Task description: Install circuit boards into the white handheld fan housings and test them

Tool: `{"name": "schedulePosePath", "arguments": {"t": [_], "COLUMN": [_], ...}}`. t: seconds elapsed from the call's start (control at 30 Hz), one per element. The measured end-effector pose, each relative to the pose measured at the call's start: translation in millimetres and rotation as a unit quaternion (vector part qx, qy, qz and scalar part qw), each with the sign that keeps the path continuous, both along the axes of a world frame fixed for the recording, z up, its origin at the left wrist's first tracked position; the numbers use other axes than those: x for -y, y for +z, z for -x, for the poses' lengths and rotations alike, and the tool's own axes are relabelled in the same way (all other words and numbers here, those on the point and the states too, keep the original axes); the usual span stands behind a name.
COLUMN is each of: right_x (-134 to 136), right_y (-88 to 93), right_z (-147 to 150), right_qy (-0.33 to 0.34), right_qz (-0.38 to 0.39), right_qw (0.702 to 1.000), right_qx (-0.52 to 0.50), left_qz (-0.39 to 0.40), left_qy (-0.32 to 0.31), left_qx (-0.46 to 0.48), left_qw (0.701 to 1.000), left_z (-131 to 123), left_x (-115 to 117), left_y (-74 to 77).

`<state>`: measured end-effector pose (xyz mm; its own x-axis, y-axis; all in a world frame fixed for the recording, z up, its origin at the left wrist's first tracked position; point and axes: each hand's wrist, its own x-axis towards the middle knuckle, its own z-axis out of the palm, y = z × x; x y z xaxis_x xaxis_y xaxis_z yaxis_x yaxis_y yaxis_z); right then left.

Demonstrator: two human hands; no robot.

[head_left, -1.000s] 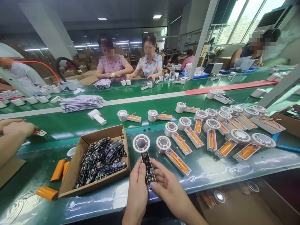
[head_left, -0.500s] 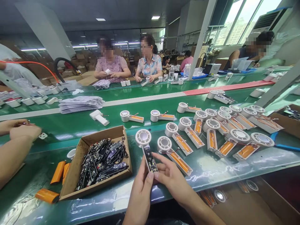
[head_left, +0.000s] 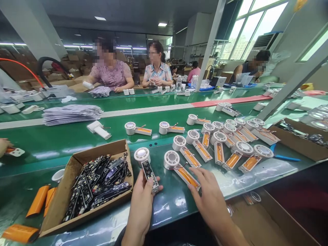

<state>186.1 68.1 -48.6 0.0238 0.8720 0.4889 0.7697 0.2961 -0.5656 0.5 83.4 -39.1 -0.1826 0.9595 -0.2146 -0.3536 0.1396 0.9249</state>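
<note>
My left hand [head_left: 141,200] is closed around the handle of a white handheld fan [head_left: 141,155], thumb on top. A black circuit board [head_left: 148,171] covers the open handle of this fan. My right hand [head_left: 208,191] is open, with thumb and fingers apart at the handle end of another white fan [head_left: 172,159]; whether they touch it I cannot tell. An orange battery [head_left: 186,175] and thin wires show in that handle. Left of my hands, a cardboard box [head_left: 55,205] holds a heap of black circuit boards [head_left: 102,184].
Several similar fans [head_left: 219,137] lie at the right on the green bench. Orange batteries [head_left: 38,201] lie left of the box. A white pillar [head_left: 211,44] rises beyond the belt [head_left: 115,124]. Co-workers [head_left: 112,73] sit across; another person's hand [head_left: 3,146] is at the left edge.
My right hand has left the fan with the circuit board and moved right to the neighbouring fan. My left hand keeps its hold alone. The view has swung slightly right.
</note>
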Motion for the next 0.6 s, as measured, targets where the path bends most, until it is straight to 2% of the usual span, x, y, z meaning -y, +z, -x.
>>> {"name": "schedulePosePath", "arguments": {"t": [0.1,0.17,0.2,0.27,0.33,0.43,0.6], "right_x": [-6.9,-5.8,-2.6,7.8,19.7,26.9,1.2], "right_y": [-12.5,-16.5,-17.5,-18.5,-18.3,-14.1,0.5], "right_z": [-2.3,4.6,8.3,13.4,14.0,11.2,19.6], "right_qy": [0.010,0.029,0.037,0.048,0.061,0.084,0.108], "right_qz": [0.014,0.035,0.044,0.054,0.062,0.087,0.087], "right_qw": [1.000,0.999,0.998,0.997,0.996,0.990,0.983], "right_qx": [0.015,0.006,0.001,-0.014,-0.033,-0.067,-0.117], "left_qz": [-0.015,-0.029,-0.050,-0.106,-0.126,-0.104,-0.084], "left_qy": [0.035,0.061,0.054,-0.006,-0.060,-0.075,-0.078], "left_qx": [-0.125,-0.254,-0.311,-0.380,-0.409,-0.439,-0.446], "left_qw": [0.991,0.965,0.948,0.919,0.902,0.889,0.888], "left_z": [3.3,3.1,1.6,-4.9,-14.5,-26.7,-26.8], "left_x": [3.1,14.6,21.5,32.9,36.3,24.7,-6.1], "left_y": [-4.0,-9.6,-12.6,-17.2,-18.0,-12.1,-0.7]}}
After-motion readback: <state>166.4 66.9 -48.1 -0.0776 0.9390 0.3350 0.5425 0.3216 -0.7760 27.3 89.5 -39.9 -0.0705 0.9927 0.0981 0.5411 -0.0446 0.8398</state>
